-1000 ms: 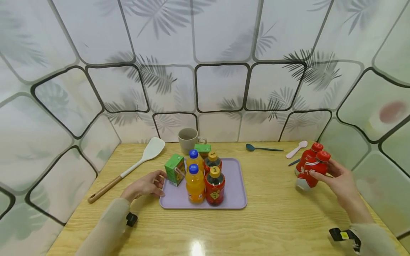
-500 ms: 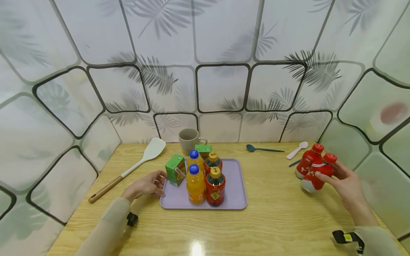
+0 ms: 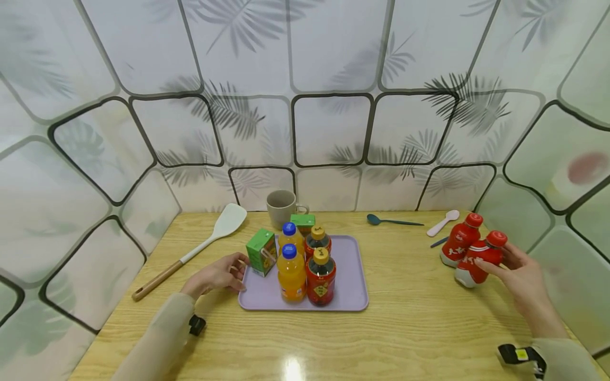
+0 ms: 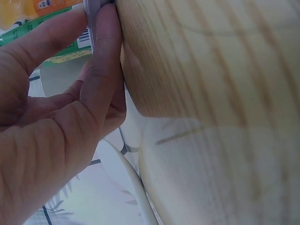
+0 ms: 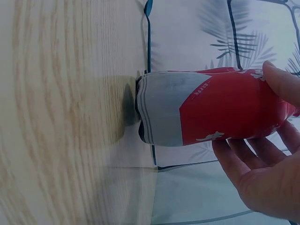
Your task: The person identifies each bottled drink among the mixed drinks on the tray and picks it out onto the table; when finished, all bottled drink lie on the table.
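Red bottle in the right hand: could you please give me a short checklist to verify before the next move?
1. Right hand grips the front red bottle: ok.
2. Its red cap is on: ok.
3. Its base touches the table: cannot tell.
4. It is apart from the rear red bottle: cannot tell; they overlap in the head view.
5. Left hand holds the tray by its edge: ok.

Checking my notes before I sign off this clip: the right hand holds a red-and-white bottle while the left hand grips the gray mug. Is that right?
Not quite. The left hand grips the edge of the purple tray, as the head view shows; the gray mug stands behind the tray, untouched. The right hand does hold a red-and-white bottle.
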`<state>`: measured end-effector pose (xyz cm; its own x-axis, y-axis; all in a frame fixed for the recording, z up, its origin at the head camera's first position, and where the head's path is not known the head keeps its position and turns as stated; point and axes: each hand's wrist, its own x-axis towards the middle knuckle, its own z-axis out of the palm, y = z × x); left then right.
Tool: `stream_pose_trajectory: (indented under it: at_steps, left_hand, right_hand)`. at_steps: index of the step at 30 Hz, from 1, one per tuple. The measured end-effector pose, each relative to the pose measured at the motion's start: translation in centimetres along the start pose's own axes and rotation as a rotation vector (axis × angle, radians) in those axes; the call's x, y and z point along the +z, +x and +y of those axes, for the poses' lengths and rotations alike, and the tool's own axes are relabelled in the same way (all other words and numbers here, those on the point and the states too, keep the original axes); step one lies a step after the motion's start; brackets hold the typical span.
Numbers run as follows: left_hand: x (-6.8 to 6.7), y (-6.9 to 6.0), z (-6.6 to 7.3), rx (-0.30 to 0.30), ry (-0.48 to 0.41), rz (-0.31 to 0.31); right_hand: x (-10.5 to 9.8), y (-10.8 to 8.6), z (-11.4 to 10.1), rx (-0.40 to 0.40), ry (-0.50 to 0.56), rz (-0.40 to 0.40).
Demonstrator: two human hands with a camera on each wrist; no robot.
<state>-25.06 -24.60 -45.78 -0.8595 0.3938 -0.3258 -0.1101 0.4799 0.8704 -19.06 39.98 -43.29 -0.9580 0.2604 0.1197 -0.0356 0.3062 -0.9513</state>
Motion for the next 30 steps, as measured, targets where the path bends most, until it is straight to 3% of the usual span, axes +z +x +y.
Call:
stream_pose_trajectory:
  at_steps: [8, 22, 30]
  left_hand:
    - [0.0, -0.1, -0.1, -0.001, 0.000, 0.013]
    - [-0.1, -0.4, 0.1, -0.009, -0.005, 0.009]
    - [0.0, -0.2, 0.2, -0.015, 0.037, 0.022]
  right_hand:
    - [0.1, 0.1, 0.2, 0.024, -0.172, 0.002]
    - [-0.3, 0.6, 1.2, 0.017, -0.136, -0.015]
    - [-0.8, 0.6, 1.2, 0.037, -0.157, -0.024]
